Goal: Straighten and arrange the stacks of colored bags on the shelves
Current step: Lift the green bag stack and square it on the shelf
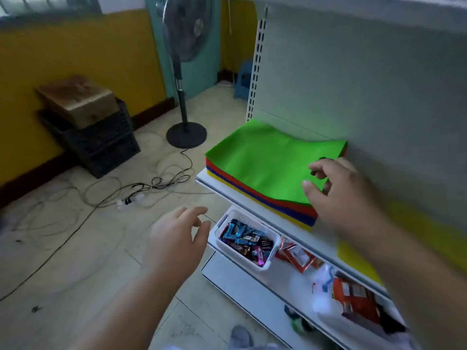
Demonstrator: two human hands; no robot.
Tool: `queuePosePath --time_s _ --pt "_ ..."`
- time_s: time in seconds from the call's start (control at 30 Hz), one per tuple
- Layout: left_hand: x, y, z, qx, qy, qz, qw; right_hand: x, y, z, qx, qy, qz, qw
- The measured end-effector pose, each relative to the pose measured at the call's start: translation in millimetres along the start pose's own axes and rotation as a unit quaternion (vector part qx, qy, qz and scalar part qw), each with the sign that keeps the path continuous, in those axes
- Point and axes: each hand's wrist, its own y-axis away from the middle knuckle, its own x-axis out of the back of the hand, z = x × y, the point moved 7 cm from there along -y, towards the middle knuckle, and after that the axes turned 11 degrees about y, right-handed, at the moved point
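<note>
Soft daylight, wide-angle warp, blur throughout.

Light enters from a window [48, 6] far beyond the fingers, up and left, leaving the floor [75, 236] evenly lit with only faint shadows. The green bag [260, 160] under the right hand [346, 195] fingertips glows oversaturated. Both hands, the left hand [177, 238] included, are smeared by motion. Nearer than the fingers, the lower shelf's packets [353, 296] blur heavily. The shelf upright [257, 64] bows with lens distortion.

Small shop: shelving [257, 72], snack basket [246, 239]
</note>
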Motion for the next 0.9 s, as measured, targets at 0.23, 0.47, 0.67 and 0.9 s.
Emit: queuePosePath --time_s 0.23,0.47,0.67,0.9 --pt "-25 -97 -29 -0.064 0.029 -0.122 0.990 -26 -12 -2 -0.146 0.121 -0.015 0.982" --pt "-38 -174 -41 -0.144 0.013 -0.227 0.963 -62 3 -17 -0.263 0.217 -0.079 0.937" --pt "-50 -200 -36 -0.200 -0.039 -0.289 0.935 -80 11 -22 -0.293 0.218 -0.091 0.926" --pt "-50 -210 -37 -0.226 0.002 -0.265 0.937 -86 14 -29 -0.289 0.257 -0.091 0.918"
